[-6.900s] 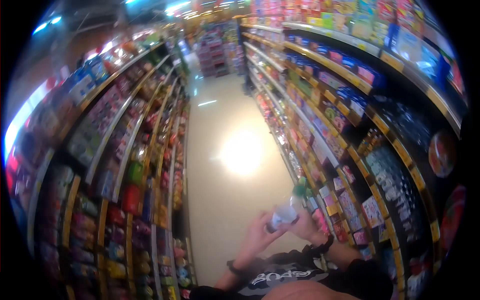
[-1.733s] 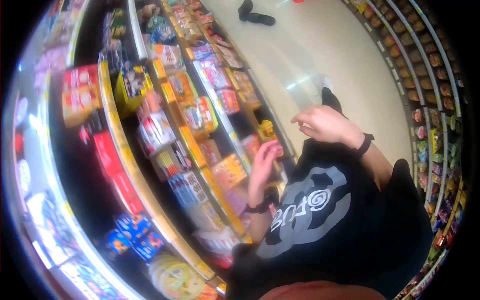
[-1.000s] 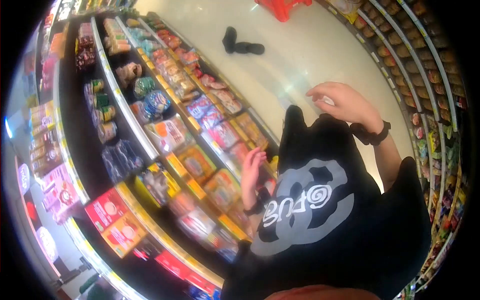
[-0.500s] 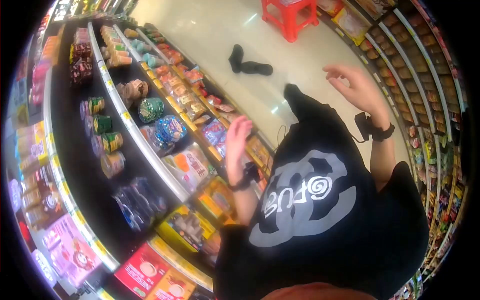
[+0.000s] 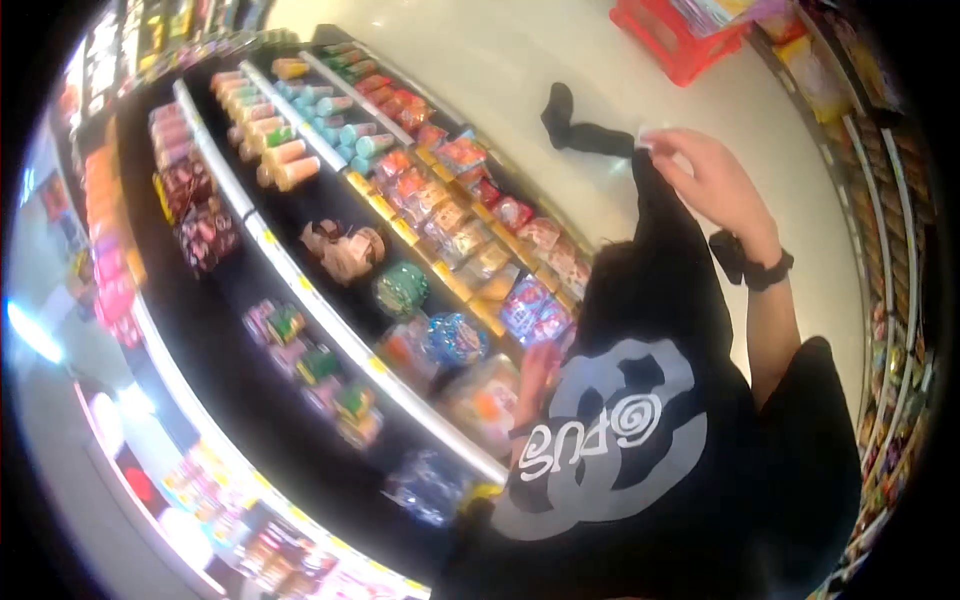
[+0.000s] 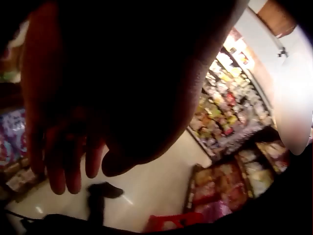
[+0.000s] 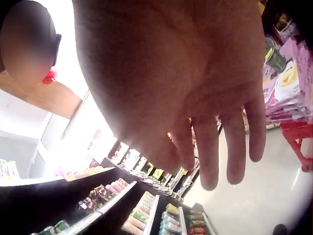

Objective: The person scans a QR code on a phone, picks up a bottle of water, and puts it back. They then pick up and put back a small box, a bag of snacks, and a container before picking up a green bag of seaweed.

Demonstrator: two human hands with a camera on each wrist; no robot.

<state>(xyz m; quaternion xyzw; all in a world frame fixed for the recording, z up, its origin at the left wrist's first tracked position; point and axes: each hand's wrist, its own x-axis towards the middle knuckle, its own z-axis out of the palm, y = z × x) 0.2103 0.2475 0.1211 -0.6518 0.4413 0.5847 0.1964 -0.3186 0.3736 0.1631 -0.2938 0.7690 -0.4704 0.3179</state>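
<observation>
My left hand (image 5: 538,378) is hovering at the shelf (image 5: 312,296), its fingers hanging loosely, two close together and the others apart. Purple-blue packets (image 5: 532,308) are lying just beside it at twelve o'clock in the head view, a round blue pack (image 5: 457,340) is sitting at ten and a clear bag with orange and white print (image 5: 485,405) at eight. My right hand (image 5: 705,180) is reaching out over the floor (image 5: 450,60), fingers extended and slightly apart, while a red stool (image 5: 680,45) is standing at twelve o'clock from it, bearing packages (image 5: 712,12).
</observation>
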